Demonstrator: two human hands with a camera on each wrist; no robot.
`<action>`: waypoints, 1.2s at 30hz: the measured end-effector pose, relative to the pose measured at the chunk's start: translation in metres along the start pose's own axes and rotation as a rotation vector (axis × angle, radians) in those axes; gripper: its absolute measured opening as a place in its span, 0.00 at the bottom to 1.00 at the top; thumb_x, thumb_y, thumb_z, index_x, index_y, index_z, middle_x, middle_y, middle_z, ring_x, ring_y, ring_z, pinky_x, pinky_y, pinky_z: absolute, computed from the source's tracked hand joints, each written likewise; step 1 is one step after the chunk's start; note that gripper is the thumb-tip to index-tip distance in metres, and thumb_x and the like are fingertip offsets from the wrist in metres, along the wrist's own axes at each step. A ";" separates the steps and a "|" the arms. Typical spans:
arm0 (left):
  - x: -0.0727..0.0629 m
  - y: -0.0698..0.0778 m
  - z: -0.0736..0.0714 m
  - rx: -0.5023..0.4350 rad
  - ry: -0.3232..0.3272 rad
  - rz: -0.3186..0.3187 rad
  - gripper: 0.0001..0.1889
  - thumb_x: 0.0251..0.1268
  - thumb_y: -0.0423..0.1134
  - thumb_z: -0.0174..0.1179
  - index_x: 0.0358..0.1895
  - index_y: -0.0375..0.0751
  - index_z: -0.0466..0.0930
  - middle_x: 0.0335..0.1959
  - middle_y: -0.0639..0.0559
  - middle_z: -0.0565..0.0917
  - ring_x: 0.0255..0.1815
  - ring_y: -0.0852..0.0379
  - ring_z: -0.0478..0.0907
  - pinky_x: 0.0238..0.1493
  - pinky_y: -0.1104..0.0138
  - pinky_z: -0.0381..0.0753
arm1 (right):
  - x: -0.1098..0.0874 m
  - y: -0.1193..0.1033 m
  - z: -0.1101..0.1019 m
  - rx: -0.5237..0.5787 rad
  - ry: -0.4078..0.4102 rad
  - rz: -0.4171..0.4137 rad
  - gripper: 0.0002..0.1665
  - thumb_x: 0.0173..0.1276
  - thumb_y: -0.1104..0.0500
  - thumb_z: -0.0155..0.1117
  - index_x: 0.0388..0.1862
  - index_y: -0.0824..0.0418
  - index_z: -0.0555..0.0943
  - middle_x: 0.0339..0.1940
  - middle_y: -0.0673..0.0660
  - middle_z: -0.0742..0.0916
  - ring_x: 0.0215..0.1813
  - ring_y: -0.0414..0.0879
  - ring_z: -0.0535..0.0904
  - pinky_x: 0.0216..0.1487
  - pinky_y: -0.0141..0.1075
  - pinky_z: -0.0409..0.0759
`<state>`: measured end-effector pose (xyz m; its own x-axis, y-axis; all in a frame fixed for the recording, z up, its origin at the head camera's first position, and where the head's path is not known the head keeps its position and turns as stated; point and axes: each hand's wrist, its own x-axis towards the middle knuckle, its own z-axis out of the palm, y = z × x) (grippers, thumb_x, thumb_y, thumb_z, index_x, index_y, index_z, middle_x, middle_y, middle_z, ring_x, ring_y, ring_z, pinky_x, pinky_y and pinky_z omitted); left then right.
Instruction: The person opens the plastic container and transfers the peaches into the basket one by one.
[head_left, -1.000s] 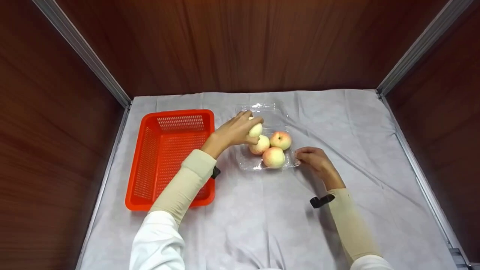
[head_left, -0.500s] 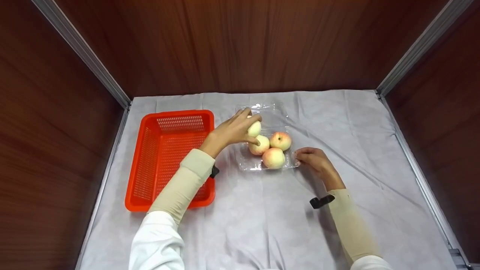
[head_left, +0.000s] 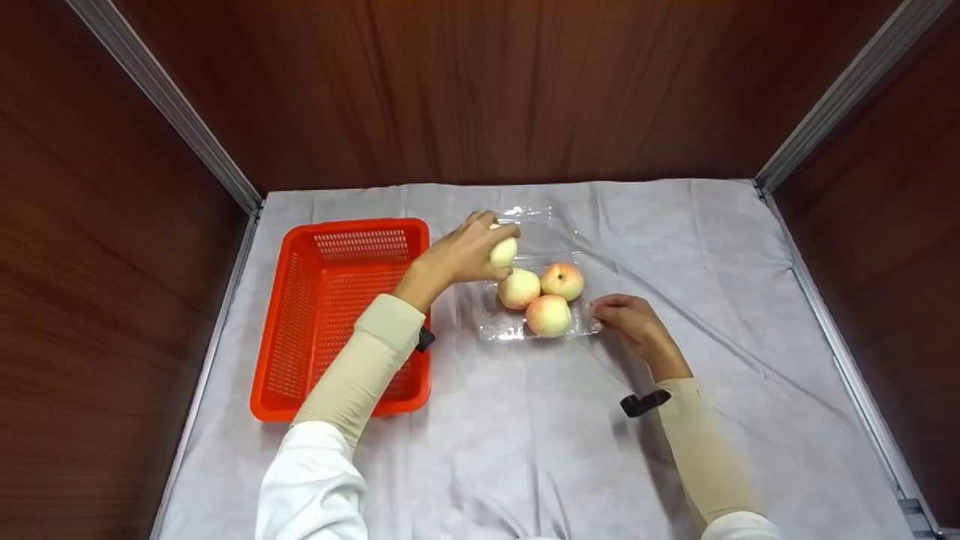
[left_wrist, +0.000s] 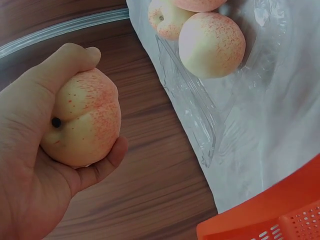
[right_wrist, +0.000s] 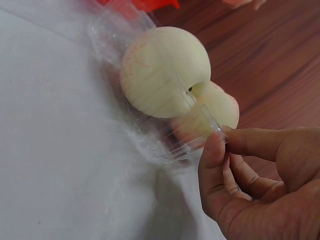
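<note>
Head view: brown wood-grain panels stand at 9, 12 and 3 o'clock. Grey-white cloth, wrinkled, covers the surface between them. Red basket, slotted sides, at 9 o'clock on the cloth, left forearm crossing over its near-right corner. Clear plastic box to the basket's 3 o'clock, lid laid back at 12. Left hand at the box's 10–11 o'clock, thumb and fingers wrapped round one held peach, pale with red speckle, raised above the box; left wrist view puts its dark stem hole at 9. Right hand at the box's 3–4 o'clock; right wrist view has thumb and forefinger pinching the clear edge. Hands well apart from each other. Three other peaches clustered in the box, roughly 10, 2 and 6 o'clock. Black mount at the right wrist.
</note>
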<state>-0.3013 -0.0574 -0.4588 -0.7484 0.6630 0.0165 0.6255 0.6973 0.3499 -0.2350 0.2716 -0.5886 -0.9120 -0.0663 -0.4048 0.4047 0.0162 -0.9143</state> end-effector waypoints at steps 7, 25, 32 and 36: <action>-0.003 -0.003 -0.004 -0.016 -0.007 -0.021 0.29 0.66 0.48 0.72 0.70 0.49 0.78 0.64 0.38 0.76 0.67 0.41 0.72 0.59 0.51 0.85 | 0.000 0.000 -0.001 -0.033 -0.002 -0.002 0.14 0.73 0.70 0.65 0.54 0.76 0.83 0.31 0.46 0.87 0.34 0.35 0.83 0.40 0.25 0.84; -0.009 -0.013 -0.010 -0.009 0.053 -0.017 0.28 0.64 0.47 0.72 0.66 0.46 0.79 0.59 0.37 0.78 0.63 0.40 0.75 0.58 0.51 0.85 | 0.001 0.000 -0.002 -0.018 -0.012 -0.019 0.09 0.73 0.70 0.63 0.49 0.75 0.83 0.29 0.47 0.86 0.31 0.35 0.82 0.38 0.26 0.83; -0.011 -0.015 -0.013 -0.027 0.053 -0.018 0.28 0.64 0.47 0.71 0.66 0.46 0.79 0.59 0.37 0.77 0.63 0.40 0.75 0.57 0.50 0.85 | 0.000 0.001 -0.002 -0.014 -0.017 -0.024 0.09 0.73 0.70 0.64 0.49 0.76 0.82 0.28 0.47 0.86 0.31 0.35 0.82 0.38 0.26 0.82; -0.013 -0.017 -0.015 -0.026 0.065 -0.027 0.27 0.64 0.47 0.71 0.66 0.48 0.79 0.59 0.37 0.78 0.63 0.40 0.75 0.56 0.50 0.85 | -0.001 0.001 -0.001 -0.003 -0.016 -0.025 0.10 0.73 0.71 0.64 0.49 0.76 0.83 0.29 0.47 0.86 0.31 0.36 0.82 0.38 0.26 0.83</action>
<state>-0.3052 -0.0820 -0.4508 -0.7783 0.6243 0.0670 0.5995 0.7071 0.3750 -0.2343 0.2730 -0.5891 -0.9208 -0.0823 -0.3813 0.3812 0.0174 -0.9243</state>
